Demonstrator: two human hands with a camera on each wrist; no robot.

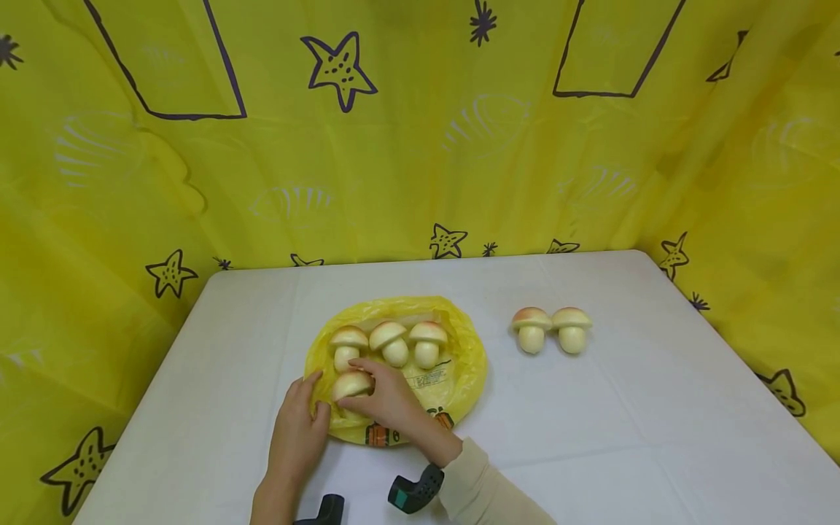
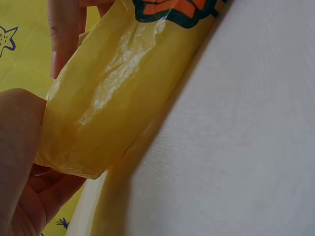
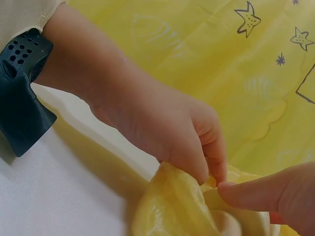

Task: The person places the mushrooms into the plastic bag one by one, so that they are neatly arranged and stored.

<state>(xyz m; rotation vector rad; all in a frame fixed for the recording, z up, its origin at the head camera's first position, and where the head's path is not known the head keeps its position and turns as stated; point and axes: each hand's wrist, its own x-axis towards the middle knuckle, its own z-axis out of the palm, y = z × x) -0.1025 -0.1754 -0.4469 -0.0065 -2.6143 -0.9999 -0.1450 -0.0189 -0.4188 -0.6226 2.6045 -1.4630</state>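
Note:
A yellow plastic bag (image 1: 471,357) lies spread on the table, its rim raised around several toy mushrooms with tan caps and cream stems. My right hand (image 1: 392,401) grips the nearest toy mushroom (image 1: 351,382) by its cap, over the bag's left part. Behind it, three more form a row: a left mushroom (image 1: 348,339), a middle mushroom (image 1: 390,341) and a right mushroom (image 1: 428,343). My left hand (image 1: 298,430) holds the bag's left edge; in the left wrist view its thumb (image 2: 19,132) and fingers lie on either side of the plastic.
Two more toy mushrooms, one mushroom (image 1: 531,328) touching the other mushroom (image 1: 572,328), lie right of the bag on the white-covered table (image 1: 590,437). A yellow patterned curtain (image 1: 407,168) surrounds the table's back and sides. Each wrist wears a black device (image 1: 420,490).

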